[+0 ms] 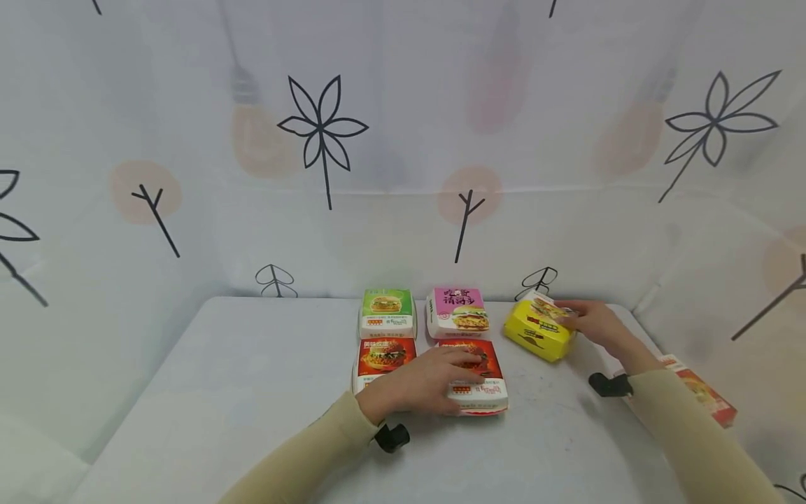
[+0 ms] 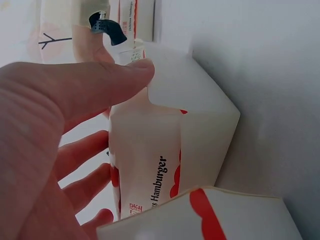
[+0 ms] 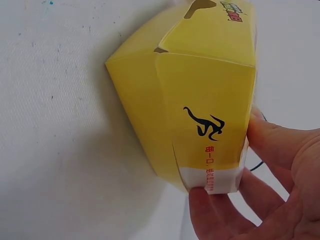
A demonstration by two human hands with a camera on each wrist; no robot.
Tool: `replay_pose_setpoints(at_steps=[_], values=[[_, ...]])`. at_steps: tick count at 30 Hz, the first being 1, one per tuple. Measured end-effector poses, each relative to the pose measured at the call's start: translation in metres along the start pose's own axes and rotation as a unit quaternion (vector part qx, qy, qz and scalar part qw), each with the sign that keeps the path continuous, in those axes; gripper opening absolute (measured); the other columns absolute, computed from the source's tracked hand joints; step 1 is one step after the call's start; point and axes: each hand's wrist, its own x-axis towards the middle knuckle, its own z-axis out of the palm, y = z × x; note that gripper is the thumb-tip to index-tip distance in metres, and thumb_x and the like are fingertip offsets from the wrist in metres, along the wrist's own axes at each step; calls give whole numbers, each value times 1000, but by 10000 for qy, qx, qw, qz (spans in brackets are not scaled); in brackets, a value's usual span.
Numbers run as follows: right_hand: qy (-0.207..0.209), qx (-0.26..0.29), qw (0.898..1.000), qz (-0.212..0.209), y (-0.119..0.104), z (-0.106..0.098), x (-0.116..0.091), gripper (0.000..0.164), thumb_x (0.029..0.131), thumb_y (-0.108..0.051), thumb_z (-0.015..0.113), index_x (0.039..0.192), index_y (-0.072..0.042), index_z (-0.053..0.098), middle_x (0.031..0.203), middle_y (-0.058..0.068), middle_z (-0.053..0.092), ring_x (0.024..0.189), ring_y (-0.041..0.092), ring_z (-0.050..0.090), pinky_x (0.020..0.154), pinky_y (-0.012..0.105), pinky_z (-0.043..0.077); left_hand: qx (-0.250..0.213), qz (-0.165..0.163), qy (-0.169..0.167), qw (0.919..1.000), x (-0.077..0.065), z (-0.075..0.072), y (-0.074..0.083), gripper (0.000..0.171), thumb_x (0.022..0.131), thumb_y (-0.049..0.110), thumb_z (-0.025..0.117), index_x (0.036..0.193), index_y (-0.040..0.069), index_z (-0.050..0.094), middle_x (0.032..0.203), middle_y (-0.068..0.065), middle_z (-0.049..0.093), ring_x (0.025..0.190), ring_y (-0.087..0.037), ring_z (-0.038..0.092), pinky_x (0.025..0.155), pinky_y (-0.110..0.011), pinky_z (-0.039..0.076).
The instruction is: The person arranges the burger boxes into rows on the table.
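My right hand (image 1: pixel 601 327) grips a yellow burger box (image 1: pixel 534 334) at the back right of the table. In the right wrist view, the thumb and fingers pinch the end of this box (image 3: pixel 210 100), which has a black figure printed on it. The box sits at an angle to the others. My left hand (image 1: pixel 420 381) rests on the front right red-and-white burger box (image 1: pixel 480 397), fingers spread over its top. In the left wrist view, the thumb lies along an edge of that box (image 2: pixel 165 135).
A second red box (image 1: pixel 384 355) stands left of the left hand. Behind them are a green burger box (image 1: pixel 387 313) and a pink one (image 1: pixel 457 315). Another red-and-white box (image 1: pixel 702 392) lies at the table's right edge, partly hidden by the right forearm. A patterned cloth (image 1: pixel 403 231) hangs behind.
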Motion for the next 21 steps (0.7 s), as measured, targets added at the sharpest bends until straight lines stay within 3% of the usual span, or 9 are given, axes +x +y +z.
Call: replay_pose_setpoints(at_steps=[5,14,21], values=[[-16,79,9999,92,0,3,-1,60,100,-29,61,148,2,41,137,36,42,114,47,43,94,64,41,-42,-49,-58,10000,0,-1,1,63,86,33,79,144,28,55,157,9,36,144,-10,29,115,-34,29],[-92,5,9997,-231,0,3,-4,58,101,-29,58,147,4,42,141,38,39,121,52,42,97,68,38,-218,-130,-102,9996,0,-1,1,63,85,33,81,143,30,56,157,11,35,143,-11,29,115,-34,31],[33,30,9997,-245,-2,7,0,59,101,-32,57,147,2,43,146,37,35,129,55,36,101,70,34,-418,-165,-100,9989,0,-3,1,62,83,32,82,140,32,57,156,13,35,143,-11,29,113,-34,33]])
